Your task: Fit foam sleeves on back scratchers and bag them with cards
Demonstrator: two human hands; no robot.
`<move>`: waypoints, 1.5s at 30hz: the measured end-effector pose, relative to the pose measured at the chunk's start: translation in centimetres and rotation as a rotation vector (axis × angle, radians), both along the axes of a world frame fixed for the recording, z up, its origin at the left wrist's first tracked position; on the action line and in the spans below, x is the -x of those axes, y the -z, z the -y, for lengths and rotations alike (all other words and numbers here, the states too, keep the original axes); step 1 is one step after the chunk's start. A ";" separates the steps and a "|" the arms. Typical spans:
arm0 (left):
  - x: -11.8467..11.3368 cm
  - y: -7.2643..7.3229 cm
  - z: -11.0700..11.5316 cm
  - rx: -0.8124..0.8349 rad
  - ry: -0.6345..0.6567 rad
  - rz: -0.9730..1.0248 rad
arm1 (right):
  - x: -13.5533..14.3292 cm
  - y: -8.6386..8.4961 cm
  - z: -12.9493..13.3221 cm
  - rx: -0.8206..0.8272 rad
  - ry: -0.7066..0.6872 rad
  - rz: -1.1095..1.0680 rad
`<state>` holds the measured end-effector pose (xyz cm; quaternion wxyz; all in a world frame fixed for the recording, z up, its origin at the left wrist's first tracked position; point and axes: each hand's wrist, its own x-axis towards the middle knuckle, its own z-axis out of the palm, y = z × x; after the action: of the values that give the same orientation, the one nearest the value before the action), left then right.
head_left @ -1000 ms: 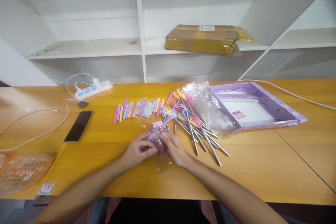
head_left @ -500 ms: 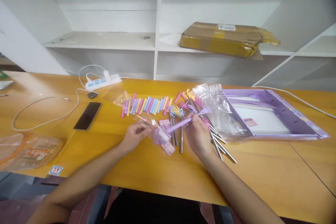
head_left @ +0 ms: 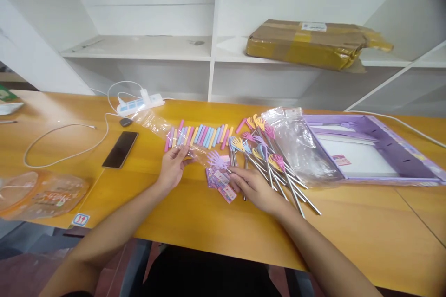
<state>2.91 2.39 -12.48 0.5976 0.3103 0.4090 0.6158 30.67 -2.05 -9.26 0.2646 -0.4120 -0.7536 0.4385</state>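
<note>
A: Grip state?
B: Left fingers (head_left: 181,152) pinch clear sleeve (head_left: 154,122); right fingers (head_left: 240,177) grip purple scratcher (head_left: 219,163), prongs (head_left: 212,157) just left of their tips.
A: Risk?
B: Prongs could snag the sleeve if dragged across its film.

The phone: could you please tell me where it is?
In the head view, the phone lies on the left part of the table, left of the left hand and nearer the person than the power strip.

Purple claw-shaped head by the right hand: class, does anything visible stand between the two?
Nothing visible does: the right hand pinches the purple claw-shaped head at its base. The printed cards lie alongside, not between.
</note>
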 end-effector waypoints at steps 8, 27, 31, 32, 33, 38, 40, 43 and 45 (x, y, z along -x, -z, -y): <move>-0.1 -0.1 0.4 -0.033 0.092 0.015 | -0.3 0.3 -0.6 -0.102 -0.040 0.126; -1.0 0.4 2.5 -0.068 0.529 -0.279 | 0.9 1.3 0.3 0.283 -0.094 -0.079; 0.3 -0.5 1.4 -0.142 0.217 -0.221 | 0.4 0.7 0.0 0.131 -0.035 0.045; 0.7 -0.7 0.9 -0.155 0.113 -0.172 | 0.2 0.5 -0.1 0.094 -0.020 0.065; 1.2 -1.0 0.5 -0.164 0.021 -0.125 | 0.1 0.3 -0.2 0.074 -0.005 0.066; 1.9 -1.6 -0.6 -0.119 -0.074 -0.044 | 0.1 0.1 -0.5 0.085 0.056 0.017; 1.5 -1.4 -0.2 -0.095 -0.014 -0.050 | 0.3 0.2 -0.5 0.083 0.061 0.019; 0.6 -0.9 0.5 -0.074 0.076 -0.085 | 0.4 0.5 -0.5 0.069 0.042 0.007; 0.2 -0.4 1.0 -0.073 0.161 -0.137 | 0.5 0.8 -0.5 0.065 0.025 -0.002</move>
<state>2.73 1.37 -12.11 0.6042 0.4052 0.3999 0.5575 30.19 -1.51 -10.05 0.2571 -0.4294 -0.7335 0.4599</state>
